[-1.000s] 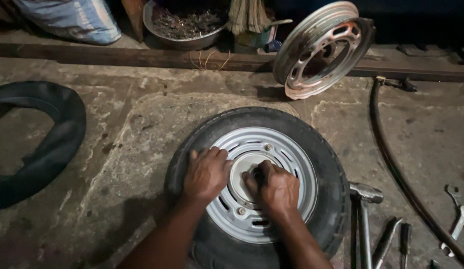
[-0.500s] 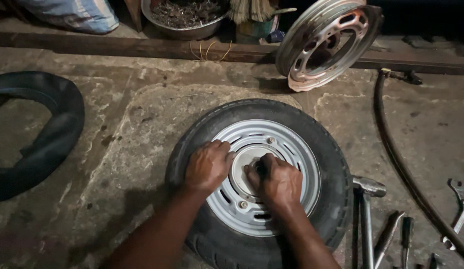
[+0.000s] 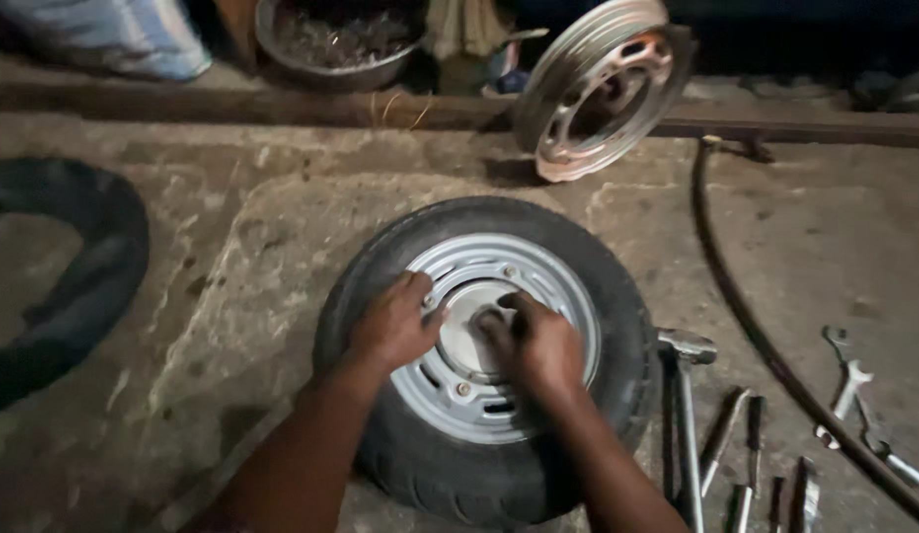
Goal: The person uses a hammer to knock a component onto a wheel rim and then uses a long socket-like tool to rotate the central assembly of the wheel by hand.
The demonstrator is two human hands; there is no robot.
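Note:
A small black tyre (image 3: 598,296) mounted on a silver steel rim (image 3: 538,276) lies flat on the concrete floor. My left hand (image 3: 392,324) rests palm down on the rim's left side, fingers spread over its slots. At the rim's centre hole my right hand (image 3: 535,341) is curled, fingers bent inward; whether it grips anything is hidden.
A black inner tube (image 3: 79,286) lies at the left. A bare rim (image 3: 598,89) leans against a wooden beam at the back, beside a metal bowl (image 3: 336,44). At the right are a hammer (image 3: 685,395), a black hose (image 3: 746,316), spanners (image 3: 849,385) and several small tools.
The view has drifted slightly left and down. Both hands stay on the rim, and the right hand's fingers have curled tighter over the centre hole.

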